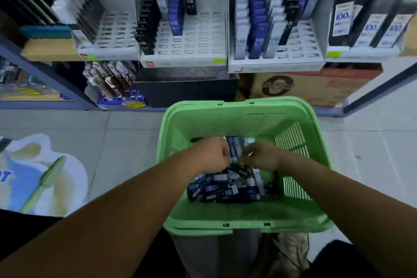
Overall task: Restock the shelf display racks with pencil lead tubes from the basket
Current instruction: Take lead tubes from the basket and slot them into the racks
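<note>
A green plastic basket [228, 119] sits in front of me with a heap of dark blue pencil lead tubes [225, 187] in its bottom. Both hands reach into it. My left hand [208, 153] is curled and grips a small bunch of tubes [235, 145] that stands up between the hands. My right hand [262, 156] pinches the same bunch from the right side. Above, white display racks stand on the shelf: the middle rack [191, 40] holds a few black and blue tubes, and the right rack [293, 56] holds several rows of blue and white ones.
A black box [187, 90] and a brown carton [316, 88] sit on the lower shelf behind the basket. Packaged pens [112, 83] hang at lower left. A printed floor sticker [33, 176] lies on the tiled floor to the left. The image is blurred.
</note>
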A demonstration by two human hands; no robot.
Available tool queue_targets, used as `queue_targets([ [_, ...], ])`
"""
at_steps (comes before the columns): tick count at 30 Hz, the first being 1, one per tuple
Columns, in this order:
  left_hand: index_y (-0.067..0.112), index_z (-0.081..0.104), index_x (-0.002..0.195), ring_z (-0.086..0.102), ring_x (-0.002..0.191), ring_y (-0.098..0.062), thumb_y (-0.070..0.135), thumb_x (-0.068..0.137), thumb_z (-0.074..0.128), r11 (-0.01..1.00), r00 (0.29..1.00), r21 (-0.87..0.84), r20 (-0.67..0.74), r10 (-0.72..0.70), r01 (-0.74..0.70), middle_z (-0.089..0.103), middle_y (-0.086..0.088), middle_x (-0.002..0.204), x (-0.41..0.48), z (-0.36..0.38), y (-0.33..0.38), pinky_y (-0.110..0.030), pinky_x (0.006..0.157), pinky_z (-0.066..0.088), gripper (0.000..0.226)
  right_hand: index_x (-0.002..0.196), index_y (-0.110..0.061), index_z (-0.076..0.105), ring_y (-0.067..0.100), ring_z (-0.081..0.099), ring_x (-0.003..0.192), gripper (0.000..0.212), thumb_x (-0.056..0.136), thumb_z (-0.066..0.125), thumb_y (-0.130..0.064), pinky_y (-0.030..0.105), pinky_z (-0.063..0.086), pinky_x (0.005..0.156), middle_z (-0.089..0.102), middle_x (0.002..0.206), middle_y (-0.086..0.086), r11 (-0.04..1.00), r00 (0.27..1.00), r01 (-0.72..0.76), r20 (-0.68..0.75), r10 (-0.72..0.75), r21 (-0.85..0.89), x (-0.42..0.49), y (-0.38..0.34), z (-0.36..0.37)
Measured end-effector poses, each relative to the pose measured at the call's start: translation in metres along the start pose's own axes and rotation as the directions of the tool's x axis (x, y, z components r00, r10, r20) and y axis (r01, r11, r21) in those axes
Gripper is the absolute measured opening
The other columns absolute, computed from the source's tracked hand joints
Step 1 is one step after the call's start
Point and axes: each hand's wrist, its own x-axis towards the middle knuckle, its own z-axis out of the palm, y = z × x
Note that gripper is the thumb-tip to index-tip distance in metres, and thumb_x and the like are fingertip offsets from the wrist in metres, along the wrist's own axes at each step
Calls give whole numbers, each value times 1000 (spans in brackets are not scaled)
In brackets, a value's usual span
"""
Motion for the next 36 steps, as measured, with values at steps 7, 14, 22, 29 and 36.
queue_targets([
  [7, 16, 54, 141, 63, 115, -31, 43, 88, 73, 953, 953, -89, -63, -297, 291, 59, -12, 135, 49, 102, -58, -42, 99, 55, 63, 153, -5, 39, 36, 48, 138, 89, 88, 74, -55, 43, 41, 115, 46, 154, 18, 896, 948, -290, -25, 317, 336, 28, 73, 38],
  [14, 21, 29, 158, 34, 143, -33, 65, 63, 89, 926, 925, -19, -41, -379, 378, 30, -8, 153, 62, 113, -84, -50, 118, 38, 121, 157, -12, 25, 41, 28, 148, 109, 76, 82, -58, 54, 31, 121, 25, 160, 17, 858, 908, -338, -105, 405, 386, 60, 62, 70],
  [22, 23, 15, 157, 35, 141, -32, 60, 49, 97, 934, 934, 21, -34, -357, 357, 35, -6, 155, 68, 119, -85, -50, 111, 42, 141, 134, -13, 44, 24, 54, 107, 82, 70, 94, -25, 41, 51, 102, 53, 117, 5, 823, 945, -247, -63, 322, 511, 62, 53, 56],
  [29, 20, 35, 144, 50, 131, -33, 58, 49, 98, 900, 912, -156, 8, -410, 406, 50, -9, 144, 71, 124, -88, -52, 106, 48, 121, 116, -16, 44, 24, 57, 103, 75, 65, 98, -19, 35, 51, 88, 54, 100, -2, 781, 949, -240, -31, 314, 576, 66, 54, 63],
  [36, 22, 47, 144, 49, 127, -29, 69, 60, 87, 916, 924, -127, 27, -381, 382, 45, -8, 139, 79, 131, -83, -47, 109, 47, 105, 106, -20, 54, 18, 68, 93, 57, 68, 96, -16, 35, 58, 80, 68, 100, 0, 725, 947, -141, -120, 297, 674, 81, 47, 70],
])
